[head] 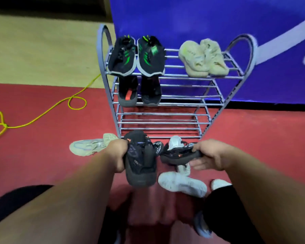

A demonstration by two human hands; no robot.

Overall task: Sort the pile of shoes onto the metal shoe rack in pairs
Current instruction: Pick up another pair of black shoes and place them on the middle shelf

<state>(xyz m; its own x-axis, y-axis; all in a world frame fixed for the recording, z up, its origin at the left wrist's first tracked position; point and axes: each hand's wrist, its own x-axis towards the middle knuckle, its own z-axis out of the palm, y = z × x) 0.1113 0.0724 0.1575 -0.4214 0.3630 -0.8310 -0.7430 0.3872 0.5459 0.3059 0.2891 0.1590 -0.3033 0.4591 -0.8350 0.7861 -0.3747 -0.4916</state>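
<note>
Left hand [117, 154] grips black shoe [141, 173]; right hand [211, 155] grips second black shoe [176, 154].

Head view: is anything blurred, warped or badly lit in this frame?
Head view: wide-angle distortion bows the rack posts outward. Head view: the bottom of the frame is smeared. Head view: the left hand, right hand and the black shoes they hold are soft but readable. Head view: light even, no glare.

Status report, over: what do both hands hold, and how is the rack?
Left hand grips one black shoe, right hand grips a second black shoe. Rack holds three pairs. White shoe, beige shoe loose on floor in front.
</note>
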